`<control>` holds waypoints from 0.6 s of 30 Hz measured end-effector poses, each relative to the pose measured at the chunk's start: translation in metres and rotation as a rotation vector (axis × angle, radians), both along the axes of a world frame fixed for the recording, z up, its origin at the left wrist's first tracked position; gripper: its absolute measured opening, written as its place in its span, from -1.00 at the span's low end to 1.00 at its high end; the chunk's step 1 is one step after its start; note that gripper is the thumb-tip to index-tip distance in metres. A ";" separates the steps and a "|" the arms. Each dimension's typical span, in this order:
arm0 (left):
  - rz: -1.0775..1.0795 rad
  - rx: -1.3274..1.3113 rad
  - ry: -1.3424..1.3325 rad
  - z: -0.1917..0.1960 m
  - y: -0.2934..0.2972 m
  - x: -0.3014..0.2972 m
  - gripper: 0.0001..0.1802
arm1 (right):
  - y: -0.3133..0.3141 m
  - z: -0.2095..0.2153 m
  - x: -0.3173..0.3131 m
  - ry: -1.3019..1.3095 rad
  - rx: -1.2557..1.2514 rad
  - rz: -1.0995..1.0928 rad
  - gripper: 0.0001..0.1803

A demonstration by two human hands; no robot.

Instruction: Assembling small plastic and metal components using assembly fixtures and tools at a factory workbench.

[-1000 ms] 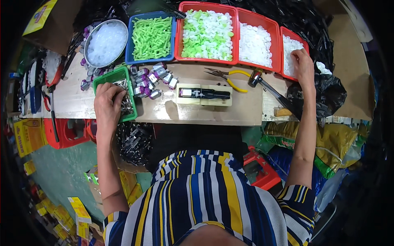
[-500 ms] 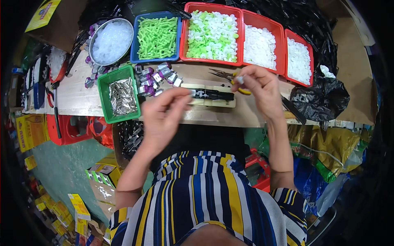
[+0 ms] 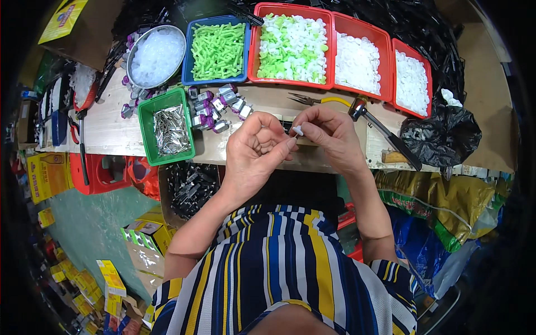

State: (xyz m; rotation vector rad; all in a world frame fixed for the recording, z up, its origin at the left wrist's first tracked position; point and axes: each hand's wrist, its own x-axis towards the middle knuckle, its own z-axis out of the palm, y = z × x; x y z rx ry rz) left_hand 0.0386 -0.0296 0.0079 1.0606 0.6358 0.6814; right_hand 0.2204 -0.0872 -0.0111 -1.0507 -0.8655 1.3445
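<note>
Along the back of the pale wooden workbench, a round silver metal bowl is holding a heap of translucent whitish pieces. Beside it, a blue rectangular plastic tray is holding bright green plastic sticks. Three red rectangular plastic trays are continuing the row: the largest red tray is carrying mixed white and light green plastic pieces, the middle red tray is carrying small white pieces, and the rightmost red tray is carrying more white ones. Nearer the person, one green rectangular plastic tray is holding slim silver metal pins. The trays are numbering five, plus the one bowl; their contents are lying too thickly to count.

Silver-and-purple small motors are lying in an overlapping cluster beside the green tray. One pair of yellow-handled pliers and one black-handled hammer are resting toward the right.

The right hand is pinching one small white plastic piece above the bench's front part, between the two hands. The left hand is curling its fingers, thumb tip just beside that piece; whether it is gripping anything, I cannot tell.
</note>
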 end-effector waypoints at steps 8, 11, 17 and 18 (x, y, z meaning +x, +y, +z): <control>0.022 -0.011 -0.031 -0.003 0.003 -0.006 -0.81 | 0.004 0.008 -0.003 -0.018 -0.024 0.041 -0.82; 0.038 -0.040 -0.040 -0.003 0.004 -0.007 -0.81 | 0.006 0.008 -0.006 0.017 0.003 0.045 -0.81; 0.024 -0.029 -0.025 -0.005 0.006 -0.007 -0.81 | 0.007 0.008 -0.005 0.026 -0.004 0.070 -0.82; 0.019 -0.014 -0.032 -0.006 0.006 -0.007 -0.81 | 0.007 0.009 -0.005 0.027 -0.003 0.069 -0.82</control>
